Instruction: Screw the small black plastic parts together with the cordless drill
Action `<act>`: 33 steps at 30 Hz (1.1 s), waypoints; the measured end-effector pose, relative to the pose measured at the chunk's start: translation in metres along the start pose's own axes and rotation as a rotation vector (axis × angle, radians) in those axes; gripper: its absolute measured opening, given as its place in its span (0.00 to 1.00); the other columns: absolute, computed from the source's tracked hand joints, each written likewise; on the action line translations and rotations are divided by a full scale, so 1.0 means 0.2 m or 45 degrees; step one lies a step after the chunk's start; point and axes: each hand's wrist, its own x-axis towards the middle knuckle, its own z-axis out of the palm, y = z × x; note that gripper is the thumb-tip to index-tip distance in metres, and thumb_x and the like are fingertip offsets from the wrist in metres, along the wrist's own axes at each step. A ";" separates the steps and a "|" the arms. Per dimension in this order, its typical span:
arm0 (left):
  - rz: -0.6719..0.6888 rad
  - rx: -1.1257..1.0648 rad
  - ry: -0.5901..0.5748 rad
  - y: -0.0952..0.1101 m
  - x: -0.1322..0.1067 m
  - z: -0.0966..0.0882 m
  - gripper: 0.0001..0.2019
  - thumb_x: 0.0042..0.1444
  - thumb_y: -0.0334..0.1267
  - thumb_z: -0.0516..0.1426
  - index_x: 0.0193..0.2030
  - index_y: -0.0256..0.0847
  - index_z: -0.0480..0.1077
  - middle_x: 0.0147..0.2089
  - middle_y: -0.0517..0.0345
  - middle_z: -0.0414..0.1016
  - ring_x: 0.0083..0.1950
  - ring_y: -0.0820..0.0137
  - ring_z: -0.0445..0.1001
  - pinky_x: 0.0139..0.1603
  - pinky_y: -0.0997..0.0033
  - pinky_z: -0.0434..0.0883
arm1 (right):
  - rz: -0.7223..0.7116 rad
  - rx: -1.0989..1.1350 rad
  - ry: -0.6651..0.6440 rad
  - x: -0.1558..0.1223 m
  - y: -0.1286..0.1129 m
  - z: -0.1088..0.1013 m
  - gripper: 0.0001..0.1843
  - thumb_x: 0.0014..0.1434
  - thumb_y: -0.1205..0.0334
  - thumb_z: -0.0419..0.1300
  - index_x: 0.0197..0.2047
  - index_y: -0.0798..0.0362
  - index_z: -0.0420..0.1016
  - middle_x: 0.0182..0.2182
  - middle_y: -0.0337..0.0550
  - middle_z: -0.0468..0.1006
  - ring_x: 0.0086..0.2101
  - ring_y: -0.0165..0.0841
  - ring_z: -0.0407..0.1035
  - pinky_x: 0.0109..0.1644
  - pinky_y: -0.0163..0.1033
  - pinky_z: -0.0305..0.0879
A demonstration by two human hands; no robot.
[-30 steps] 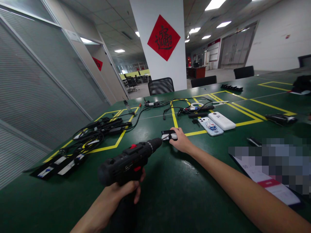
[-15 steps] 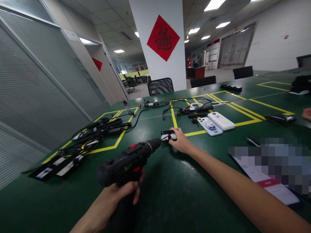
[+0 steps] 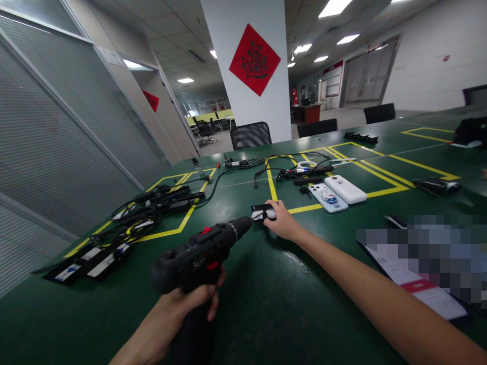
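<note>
My left hand [image 3: 182, 312] is wrapped round the grip of a black cordless drill [image 3: 198, 256] with red buttons, held above the green table [image 3: 274, 304]. The drill's nose points at a small black and white part [image 3: 262, 212] lying on the table. My right hand [image 3: 281, 220] reaches forward and rests on that part, with its fingers pressed down on the white end. Whether a bit sits in the drill's chuck I cannot make out.
A tangle of black cables and chargers [image 3: 152, 208] lies at the left. Two phones [image 3: 337, 193] lie inside yellow floor-tape squares beyond my right hand. A paper sheet [image 3: 418, 289] lies at the right. Chairs [image 3: 250, 135] and a white pillar [image 3: 247, 66] stand behind the table.
The drill has sunk slightly and drifted a little left. My right hand stays on the small part.
</note>
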 end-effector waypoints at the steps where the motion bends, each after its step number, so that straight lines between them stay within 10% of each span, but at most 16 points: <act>1: -0.001 0.003 -0.007 0.00 0.00 0.00 0.21 0.49 0.48 0.56 0.43 0.33 0.71 0.24 0.54 0.70 0.26 0.66 0.65 0.30 0.66 0.63 | 0.000 0.001 0.000 0.00 0.00 0.00 0.25 0.50 0.64 0.58 0.53 0.48 0.61 0.45 0.43 0.60 0.44 0.33 0.64 0.52 0.41 0.59; 33: 0.010 -0.048 -0.003 0.01 0.00 0.00 0.19 0.49 0.46 0.56 0.42 0.33 0.71 0.25 0.53 0.70 0.24 0.68 0.65 0.28 0.68 0.64 | -0.005 -0.004 0.005 0.01 0.01 0.01 0.26 0.49 0.65 0.58 0.53 0.49 0.61 0.44 0.43 0.60 0.43 0.33 0.64 0.53 0.41 0.59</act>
